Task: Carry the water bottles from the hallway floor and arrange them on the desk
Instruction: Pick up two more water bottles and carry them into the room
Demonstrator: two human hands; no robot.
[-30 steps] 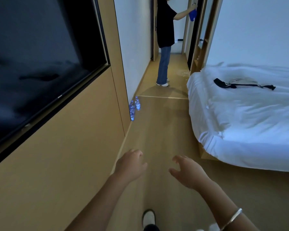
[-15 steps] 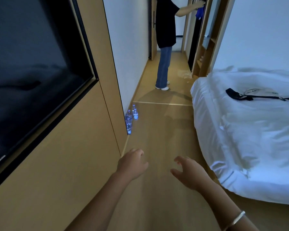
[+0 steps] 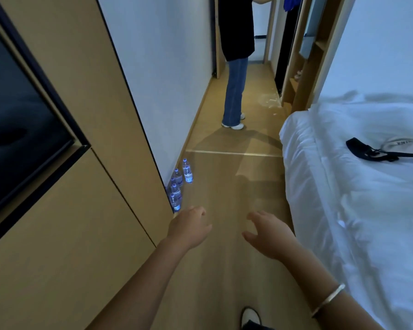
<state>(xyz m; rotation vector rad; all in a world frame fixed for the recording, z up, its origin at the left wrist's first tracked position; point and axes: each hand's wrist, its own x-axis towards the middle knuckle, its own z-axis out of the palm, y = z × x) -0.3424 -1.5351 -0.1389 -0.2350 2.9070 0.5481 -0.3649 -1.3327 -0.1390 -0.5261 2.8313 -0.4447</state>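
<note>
While both arms reach out over the floor (image 3: 227, 191), the bottles (image 3: 179, 184) stand clustered at the foot of the wall (image 3: 167, 67), just ahead of the left hand (image 3: 188, 228). That hand's fingers curl loosely, holding nothing. Right hand (image 3: 270, 236) spreads wide, its grip empty too. Bed (image 3: 358, 186) on the right, another person (image 3: 236, 67) down the hallway.
</note>
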